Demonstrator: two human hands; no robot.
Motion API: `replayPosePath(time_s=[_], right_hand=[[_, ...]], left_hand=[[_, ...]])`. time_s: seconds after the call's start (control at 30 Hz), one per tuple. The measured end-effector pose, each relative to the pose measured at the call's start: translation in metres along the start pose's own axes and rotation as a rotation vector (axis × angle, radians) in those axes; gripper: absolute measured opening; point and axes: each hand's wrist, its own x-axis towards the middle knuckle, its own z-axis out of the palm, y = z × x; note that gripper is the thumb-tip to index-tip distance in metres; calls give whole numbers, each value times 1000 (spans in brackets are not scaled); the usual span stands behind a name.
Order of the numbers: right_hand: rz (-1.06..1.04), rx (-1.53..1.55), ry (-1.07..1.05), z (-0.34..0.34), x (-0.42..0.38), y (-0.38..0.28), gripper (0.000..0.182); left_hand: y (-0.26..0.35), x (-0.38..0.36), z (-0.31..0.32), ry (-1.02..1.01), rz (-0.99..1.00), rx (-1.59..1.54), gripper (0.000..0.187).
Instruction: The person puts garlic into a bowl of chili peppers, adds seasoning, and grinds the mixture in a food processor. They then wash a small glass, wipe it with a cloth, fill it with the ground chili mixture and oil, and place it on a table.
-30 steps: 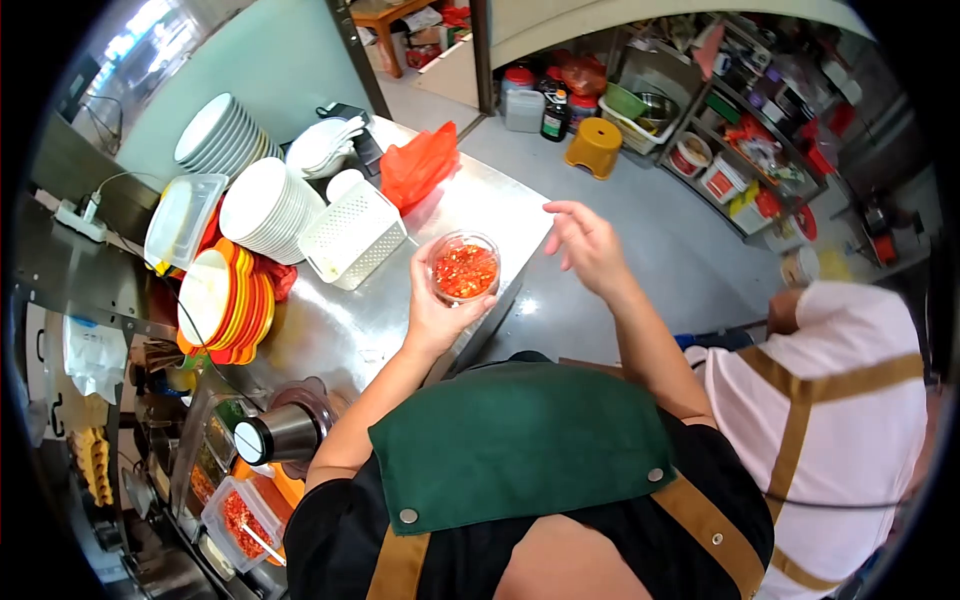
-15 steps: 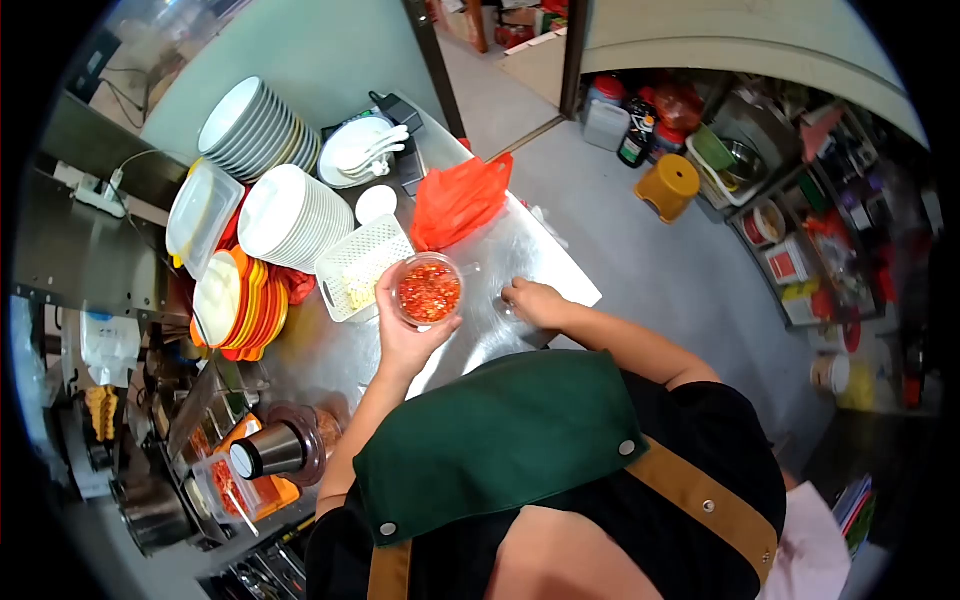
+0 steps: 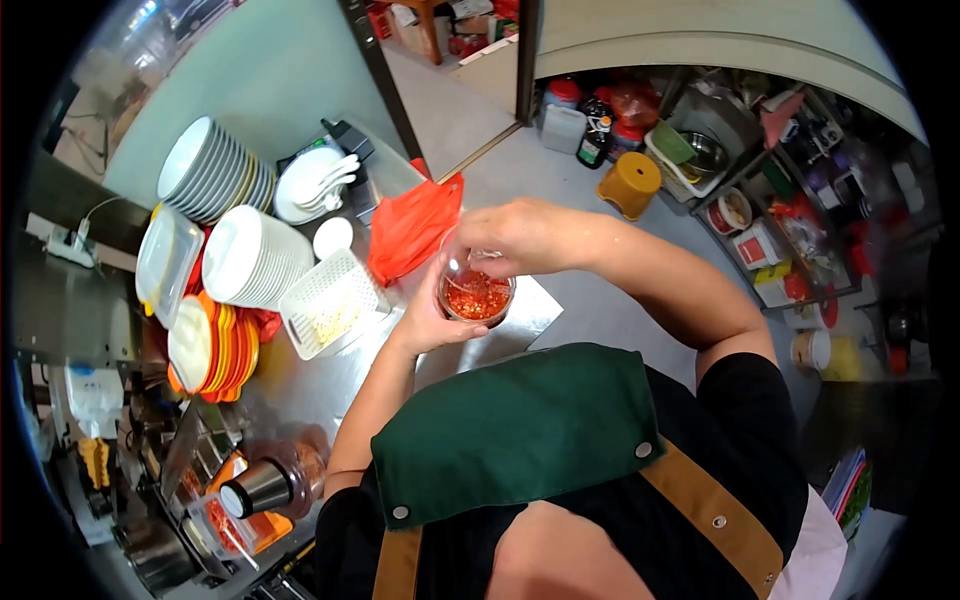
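My left hand [image 3: 425, 318] is wrapped round a clear plastic cup [image 3: 480, 298] filled with chopped red chilli, held above the steel table [image 3: 395, 370]. Over the mouth of the cup, my right hand [image 3: 520, 237] holds a clear, tilted lid [image 3: 458, 266] at the cup's far left side. The lid partly covers the opening; whether it touches all of the rim is hidden by the fingers. Left of the cup stands a white perforated basket [image 3: 296, 318] with pale yellow bits in it. A red plastic bag [image 3: 405, 232] lies just beyond my hands.
Stacked white bowls [image 3: 255, 258], grey-rimmed plates [image 3: 215, 170] and orange-and-red dishes [image 3: 215, 350] crowd the table's left side. A blender-like jar [image 3: 265, 485] stands at the lower left. On the floor to the right are a yellow stool [image 3: 630, 183] and loaded shelves [image 3: 800, 225].
My right hand has come up from the tabletop to the cup, bringing the clear lid over it. The cup has shifted slightly right in view as the head view turned.
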Motion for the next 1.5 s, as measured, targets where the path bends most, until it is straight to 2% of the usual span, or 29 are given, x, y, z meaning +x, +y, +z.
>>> replayPosePath(time_s=[0.03,0.27,0.33,0.47,0.6,0.73,0.8,0.87,0.93,1.0,1.03,1.07,1.13,1.2,1.27,1.3,1.33,1.37,1.43,1.5], right_hand=[[-22,-93,-79,-7,-4,-1,17],[89,-34,-94,-74,-66,37,14],[154,19,-146,-100,-91,58,14],[204,-44,-82,-162,-144,107,14],[199,-18,-92,-216,-182,148,12],[215,93,-97,-248,-188,190,11],[266,145,-139,-265,-177,206,11],[319,185,-165,-277,-160,227,11],[236,188,-213,-281,-143,258,14],[324,270,133,-281,-121,288,21],[394,356,215,-282,-110,306,26],[385,416,387,-276,-100,330,22],[385,436,523,-263,-79,388,21],[448,485,494,-251,-58,427,20],[458,476,484,-234,-36,464,19],[588,600,349,-231,-25,478,21],[431,763,338,-210,-18,510,28],[703,884,167,-225,-3,501,36],[699,1236,186,-214,21,529,42],[693,1362,223,-228,53,545,38]], left_hand=[[6,10,6,-36,-7,9,98],[-4,108,50,-290,-118,-95,93],[-13,150,69,-337,-119,-83,91],[-33,238,119,-355,-150,-149,90],[-51,319,152,-470,-98,-133,91],[-59,375,154,-517,-62,-105,93],[-62,395,146,-515,-53,-108,94],[-57,413,139,-423,2,-209,94],[-55,425,128,-344,29,-250,94],[-60,433,102,-168,6,-238,93],[-60,439,91,-144,15,-306,91],[-61,445,77,-110,38,-284,91],[-69,459,44,5,91,-397,91],[-73,474,3,26,131,-414,88],[-68,493,-38,147,75,-287,82],[-68,504,-57,158,159,-141,80],[-69,519,-75,178,246,7,78],[-71,535,-94,171,294,143,78],[-66,566,-124,184,345,293,78],[-60,597,-147,161,374,406,76]])
